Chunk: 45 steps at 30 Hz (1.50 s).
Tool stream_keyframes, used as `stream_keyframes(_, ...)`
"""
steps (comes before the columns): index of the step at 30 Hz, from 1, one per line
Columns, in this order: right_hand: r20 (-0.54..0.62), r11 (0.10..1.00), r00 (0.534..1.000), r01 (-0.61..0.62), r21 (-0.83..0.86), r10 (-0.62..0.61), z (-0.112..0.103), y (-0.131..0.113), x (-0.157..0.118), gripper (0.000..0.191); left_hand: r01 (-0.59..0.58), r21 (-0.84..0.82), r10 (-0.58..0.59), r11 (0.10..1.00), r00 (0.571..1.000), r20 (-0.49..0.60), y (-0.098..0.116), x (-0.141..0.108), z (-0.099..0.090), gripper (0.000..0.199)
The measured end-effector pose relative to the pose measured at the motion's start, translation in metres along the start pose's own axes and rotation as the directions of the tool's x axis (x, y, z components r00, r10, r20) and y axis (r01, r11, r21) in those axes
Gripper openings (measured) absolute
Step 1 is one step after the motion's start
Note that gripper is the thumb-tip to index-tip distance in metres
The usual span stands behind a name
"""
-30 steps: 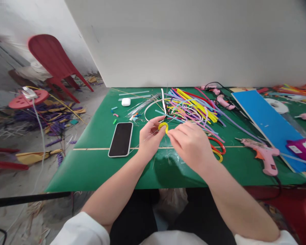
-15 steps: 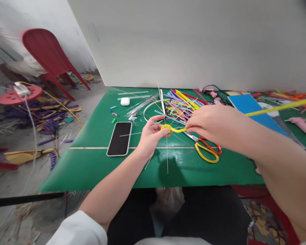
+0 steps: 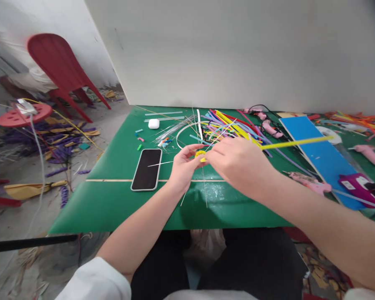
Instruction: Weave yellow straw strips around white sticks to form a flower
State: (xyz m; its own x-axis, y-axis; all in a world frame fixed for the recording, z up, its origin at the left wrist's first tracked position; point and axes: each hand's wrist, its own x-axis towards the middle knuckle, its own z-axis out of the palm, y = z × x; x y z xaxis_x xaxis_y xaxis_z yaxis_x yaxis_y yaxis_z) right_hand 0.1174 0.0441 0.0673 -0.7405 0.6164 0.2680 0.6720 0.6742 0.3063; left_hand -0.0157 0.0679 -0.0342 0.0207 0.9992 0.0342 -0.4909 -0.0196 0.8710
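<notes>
My left hand (image 3: pixel 183 166) pinches a small yellow woven piece (image 3: pixel 200 153) between thumb and fingers. Thin stiff wires (image 3: pixel 205 193) stick out from it on several sides like spokes. Close against it on the right, my right hand (image 3: pixel 237 157) is closed on a yellow strip (image 3: pixel 295 143), whose long free end trails out to the right past the knuckles. The fingertips of both hands nearly meet, so the exact hold on the strip is partly hidden. A phone (image 3: pixel 146 170) lies to the left of my left hand.
Behind my hands lies a heap of coloured strips (image 3: pixel 218 121), with clear thin sticks (image 3: pixel 175 128) and a white case (image 3: pixel 153 123) to its left. On the right are a blue board (image 3: pixel 315 146), pink glue guns (image 3: pixel 311 182) and a purple device (image 3: pixel 359 187). A red chair (image 3: pixel 54 62) stands on the floor.
My right hand has moved left, right up to the woven piece, drawing the strip's free end with it. The scissors seen before are now hidden behind that hand.
</notes>
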Motion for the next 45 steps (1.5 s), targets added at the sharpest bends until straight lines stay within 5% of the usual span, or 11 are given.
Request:
stream_keyframes(7,0.089,0.979,0.976,-0.202,0.026,0.199,-0.016,0.031,0.0,0.022,0.112,0.017,-0.113,0.994,0.987,0.115,0.003,-0.001,-0.002,0.024)
stream_keyframes(13,0.27,0.879,0.94,-0.303,0.369,0.211,-0.015,0.064,-0.007,0.03,0.206,0.023,-0.206,0.978,0.952,0.226,0.006,-0.003,-0.004,0.021)
stream_keyframes(16,0.424,0.759,0.899,-0.35,0.549,0.107,-0.008,0.078,-0.009,0.033,0.247,0.026,-0.243,0.969,0.92,0.307,0.005,-0.004,-0.004,0.021)
stream_keyframes(20,0.422,0.55,0.896,-0.424,0.72,0.138,0.018,0.072,-0.011,0.028,0.26,-0.032,-0.235,0.965,0.912,0.335,0.006,-0.006,-0.003,0.021)
stream_keyframes(24,0.457,0.251,0.852,-0.515,0.819,0.257,0.052,0.041,-0.017,0.024,0.202,-0.122,-0.171,0.972,0.959,0.225,0.01,-0.004,-0.003,0.019)
stream_keyframes(28,0.436,0.114,0.833,-0.497,0.86,0.342,0.077,0.008,-0.024,0.022,0.123,-0.143,-0.113,0.982,0.991,0.071,0.012,0.0,-0.005,0.02)
stream_keyframes(32,0.433,0.105,0.819,-0.502,0.858,0.375,0.086,-0.007,-0.027,0.024,0.12,-0.134,-0.119,0.984,0.993,0.009,0.009,0.004,-0.007,0.022)
stream_keyframes(35,0.314,0.104,0.78,-0.433,0.895,0.541,0.088,-0.01,-0.025,0.022,0.131,-0.119,-0.133,0.984,0.991,-0.014,0.007,0.006,-0.007,0.023)
stream_keyframes(40,-0.006,0.309,0.749,-0.266,0.913,0.663,0.089,-0.015,-0.019,0.025,0.141,-0.118,-0.146,0.983,0.989,-0.032,0.004,0.007,-0.004,0.025)
stream_keyframes(45,-0.085,0.37,0.746,-0.224,0.902,0.661,0.095,-0.019,-0.018,0.02,0.109,-0.11,-0.113,0.988,0.993,-0.027,-0.002,0.007,-0.004,0.025)
